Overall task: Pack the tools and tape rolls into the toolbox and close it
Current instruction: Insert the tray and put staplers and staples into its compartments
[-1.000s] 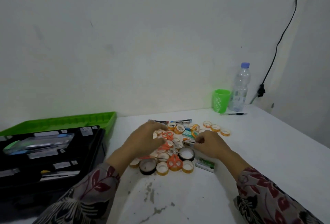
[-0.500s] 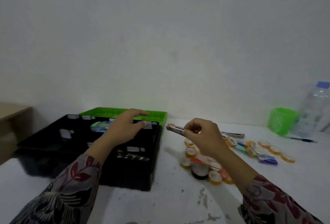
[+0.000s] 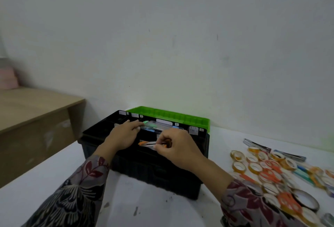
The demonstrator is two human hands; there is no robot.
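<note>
Right hand (image 3: 179,147) pinches the orange-tipped tool (image 3: 147,143) at its right end, low over the front tray slot of the black toolbox (image 3: 144,172). The tool lies roughly level, tip pointing left toward the left hand (image 3: 124,136), which rests flat on the tray with fingers relaxed and holds nothing. Green lid (image 3: 171,118) is open behind. Tape rolls (image 3: 256,168) are heaped on the table (image 3: 162,212), right of the box. Versus 0.5 s ago: the tool was in the air right of the box, now it is over the tray. The left hand has dropped onto it.

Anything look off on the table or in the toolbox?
Nothing spilled or broken. Only oddities: tape rolls and orange scissors lie in a jumbled, overlapping heap right of the toolbox, and dark scuff marks stain the table near the front edge.
</note>
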